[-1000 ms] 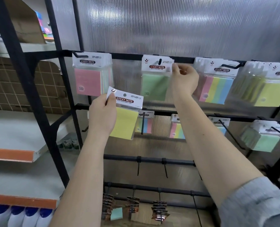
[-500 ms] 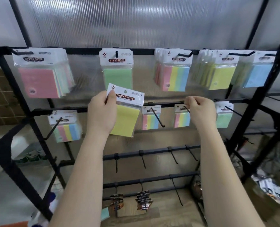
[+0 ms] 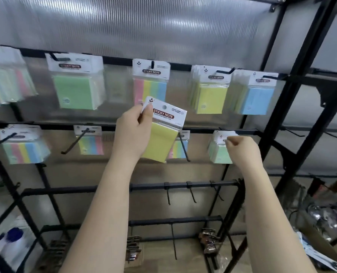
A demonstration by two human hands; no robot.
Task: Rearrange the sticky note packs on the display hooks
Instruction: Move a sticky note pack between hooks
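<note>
My left hand (image 3: pixel 133 133) grips a yellow sticky note pack (image 3: pixel 161 138) by its white header card, held off the hooks in front of the middle rail. My right hand (image 3: pixel 242 148) pinches the header of the pale green packs (image 3: pixel 218 152) hanging on a middle-rail hook at the right. On the top rail hang a green pack (image 3: pixel 76 91), a striped multicolour pack (image 3: pixel 151 87), yellow packs (image 3: pixel 210 95) and blue packs (image 3: pixel 256 97). Striped packs (image 3: pixel 24 150) hang on the middle rail at left, and another striped pack (image 3: pixel 90 143) hangs beside them.
A black metal rack (image 3: pixel 293 95) frames the display before a ribbed translucent panel. Bare hooks (image 3: pixel 191 194) stick out from the lower rails. Dark clipped items (image 3: pixel 133 249) hang on the bottom rail. Blue-capped bottles (image 3: pixel 14 241) stand at lower left; clutter lies at lower right.
The view has swung right along the rack. My right hand moved from a striped pack's hook to the pale green packs farther right. My left hand still holds the yellow pack.
</note>
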